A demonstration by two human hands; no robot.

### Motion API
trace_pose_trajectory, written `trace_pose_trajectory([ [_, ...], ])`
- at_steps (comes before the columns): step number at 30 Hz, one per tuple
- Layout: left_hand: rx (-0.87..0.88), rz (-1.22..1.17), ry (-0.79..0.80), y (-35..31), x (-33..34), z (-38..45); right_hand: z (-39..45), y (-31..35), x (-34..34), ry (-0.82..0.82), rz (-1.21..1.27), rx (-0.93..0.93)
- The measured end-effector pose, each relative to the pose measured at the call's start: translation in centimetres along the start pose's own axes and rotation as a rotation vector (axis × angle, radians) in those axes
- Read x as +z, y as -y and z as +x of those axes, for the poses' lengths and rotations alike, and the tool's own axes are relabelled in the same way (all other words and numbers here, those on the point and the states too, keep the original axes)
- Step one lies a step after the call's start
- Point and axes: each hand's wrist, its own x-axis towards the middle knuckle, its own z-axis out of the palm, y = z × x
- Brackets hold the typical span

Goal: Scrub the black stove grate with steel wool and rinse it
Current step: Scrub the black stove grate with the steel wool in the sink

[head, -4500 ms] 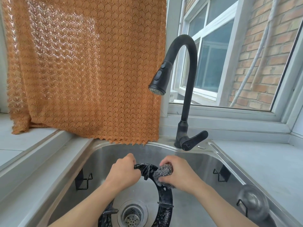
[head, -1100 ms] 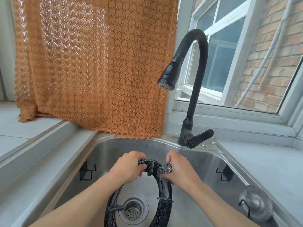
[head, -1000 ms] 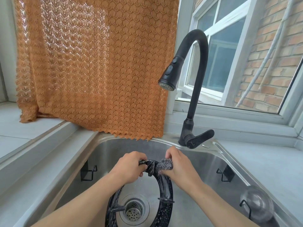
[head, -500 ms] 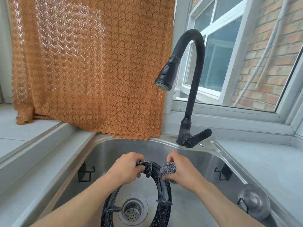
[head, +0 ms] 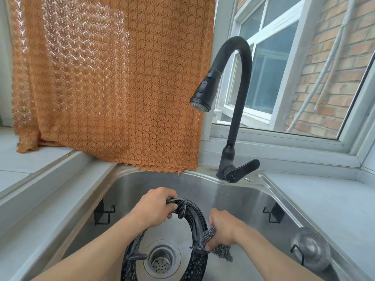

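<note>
Two bare forearms, unadorned left hand (head: 155,207)

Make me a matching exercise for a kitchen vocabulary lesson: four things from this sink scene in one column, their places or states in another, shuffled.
Things:
1. grate
2. steel wool
3. tap
4. curtain

Places or states:
A. hangs at the window, orange
B. gripped at its top by the left hand
C. rises behind the sink, no water running
D. held by the right hand against the ring's right side

Pairs: 1-B, 2-D, 3-C, 4-A
</note>
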Motion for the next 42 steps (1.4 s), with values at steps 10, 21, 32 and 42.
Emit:
trace_pose_trajectory([
  [10, 0.001, 0.008, -0.012, -0.1, -0.1, 0.0, -0.5, 2.5, -0.4, -0.290, 0.126, -0.090],
  [21, 0.028, 0.019, -0.017, -0.3, 0.3, 0.1, -1.5, 4.6, -1.0, -0.615, 0.228, -0.292],
  [32, 0.034, 0.011, -0.029, -0.8, 0.4, -0.1, -1.0, 3.2, -0.2, -0.321, 0.200, 0.061],
  [42, 0.054, 0.020, -0.090, -1.6, 0.6, -0.6, -0.2, 3.0, 0.2, -0.190, 0.216, 0.194],
])
